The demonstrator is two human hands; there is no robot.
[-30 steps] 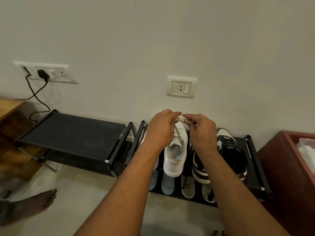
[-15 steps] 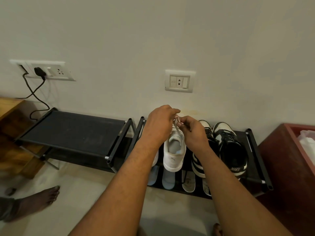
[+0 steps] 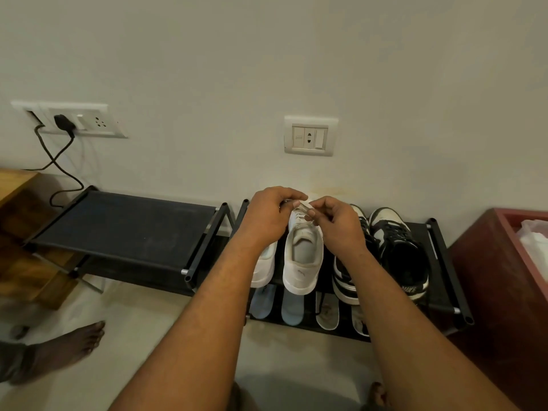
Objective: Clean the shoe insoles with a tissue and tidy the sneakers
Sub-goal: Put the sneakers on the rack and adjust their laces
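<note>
Both forearms reach forward side by side. The left grip [image 3: 267,222] and right grip [image 3: 338,229], knuckles up and fingers curled, nearly touch and pinch a lace [image 3: 302,206] between them. Just beneath them the sneaker [image 3: 302,259] stands on the rack [image 3: 444,262], with insoles [image 3: 293,307] lower still.

The rack [image 3: 124,229] is framed in black metal tube with a dull sheen, and its shelves are covered in matt black cloth. The white sneaker [image 3: 302,262] is made of a smooth, matt, leather-like material, and its lace [image 3: 303,206] is white cloth. A slight gloss is seen on the black-and-white sneakers [image 3: 400,253]. The insoles [image 3: 292,307] are faced with matt fabric. The wall [image 3: 296,54] is painted matt. The socket [image 3: 310,136] is moulded in glossy white plastic. Grained wood is shown on the cabinet [image 3: 17,185], and the bag [image 3: 533,241] is thin white plastic.
</note>
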